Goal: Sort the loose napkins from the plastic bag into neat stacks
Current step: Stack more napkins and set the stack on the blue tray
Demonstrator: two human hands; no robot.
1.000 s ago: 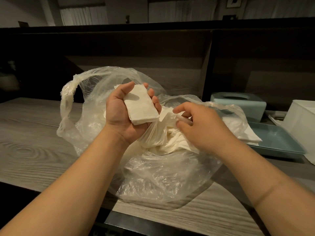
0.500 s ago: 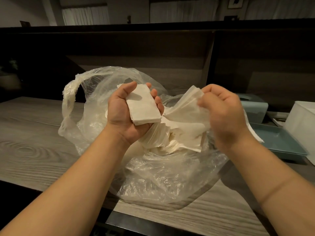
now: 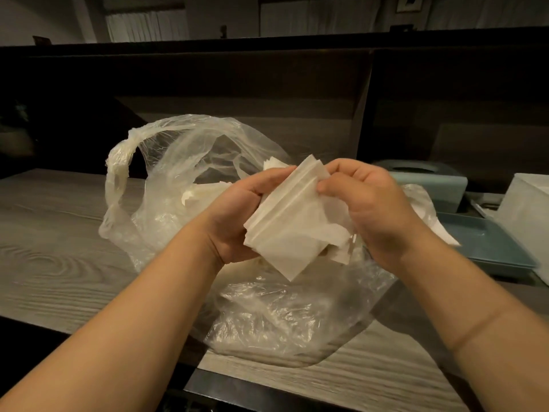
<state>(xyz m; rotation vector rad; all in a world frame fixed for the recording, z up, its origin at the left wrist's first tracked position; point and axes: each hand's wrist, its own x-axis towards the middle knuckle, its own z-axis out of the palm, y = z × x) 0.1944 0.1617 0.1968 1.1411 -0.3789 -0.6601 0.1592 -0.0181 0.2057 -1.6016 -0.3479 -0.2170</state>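
Above the plastic bag point(image 3: 252, 307), left hand point(image 3: 237, 215) cups the napkin stack point(image 3: 285, 230) w/ fingers curled behind it, right hand point(image 3: 368, 209) pinching 1 fresh napkin onto its top; should square edges btwn thumbs before releasing.

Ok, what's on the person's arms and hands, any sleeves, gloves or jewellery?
Nothing worn that shows: the left hand and right hand are bare, no gloves, rings or watch, and both forearms are bare to the frame's edge. The right forearm has a faint pressed line across it.
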